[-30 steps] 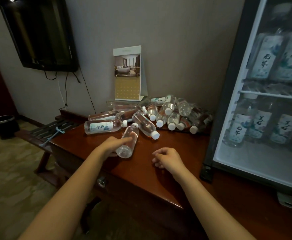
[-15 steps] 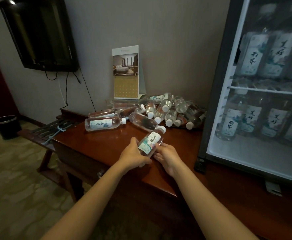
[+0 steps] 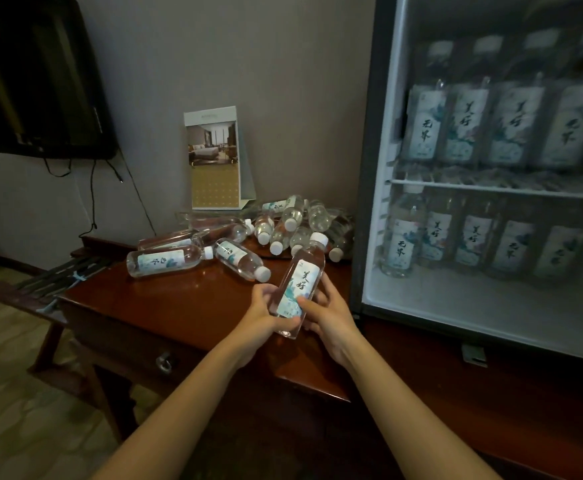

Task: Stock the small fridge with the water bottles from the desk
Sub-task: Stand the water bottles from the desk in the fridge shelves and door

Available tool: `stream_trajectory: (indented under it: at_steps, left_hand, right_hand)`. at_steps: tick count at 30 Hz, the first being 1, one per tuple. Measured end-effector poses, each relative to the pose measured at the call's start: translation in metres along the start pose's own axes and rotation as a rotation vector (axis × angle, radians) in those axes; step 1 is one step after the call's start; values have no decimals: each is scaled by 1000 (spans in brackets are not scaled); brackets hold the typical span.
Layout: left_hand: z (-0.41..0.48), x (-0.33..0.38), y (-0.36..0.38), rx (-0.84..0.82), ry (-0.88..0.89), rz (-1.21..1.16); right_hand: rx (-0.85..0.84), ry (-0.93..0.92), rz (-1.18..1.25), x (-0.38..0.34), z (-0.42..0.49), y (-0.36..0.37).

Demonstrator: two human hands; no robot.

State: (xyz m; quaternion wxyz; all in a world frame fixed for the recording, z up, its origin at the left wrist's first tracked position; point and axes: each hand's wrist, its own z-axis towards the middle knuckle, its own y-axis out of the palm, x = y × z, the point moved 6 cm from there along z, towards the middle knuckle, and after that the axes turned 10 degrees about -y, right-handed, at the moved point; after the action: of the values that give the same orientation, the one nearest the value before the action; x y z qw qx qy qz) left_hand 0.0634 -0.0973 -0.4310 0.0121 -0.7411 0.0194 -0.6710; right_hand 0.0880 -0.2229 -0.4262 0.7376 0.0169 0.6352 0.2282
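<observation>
Holding one bottle [image 3: 299,288] near the fridge [image 3: 369,168], the left hand [image 3: 260,315] and right hand [image 3: 328,315] wrap its smooth, slippery middle; it looks light.

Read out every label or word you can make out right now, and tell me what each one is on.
"美好": label of the held bottle.
"无界": leftmost upper-shelf bottle in the fridge, slightly blurred.
"美好": its neighbour.
"无界": leftmost lower-shelf bottle.
Lying desk bottle: label sideways, not readable.
Calendar card: print too small to read.
</observation>
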Motion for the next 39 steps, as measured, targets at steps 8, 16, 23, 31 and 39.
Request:
stream_trajectory:
  at_steps: [8,16,23,31,39]
  left_hand:
    - [-11,18,32,-42,155,-6]
    - [-10,54,99,-67,364,-18]
    - [20,68,177,-154,406,6]
    - [55,74,231,-247,406,21]
    - [83,81,243,-97,509,184]
  right_hand:
    - [-90,-168,-274,-34,-16,-21]
    - [-28,-342,-345,-96,-37,-72]
    - [198,-390,-483,-130,-53,-139]
    - [342,-443,-588,-146,-43,-189]
    - [432,-424,-536,-137,-12,-219]
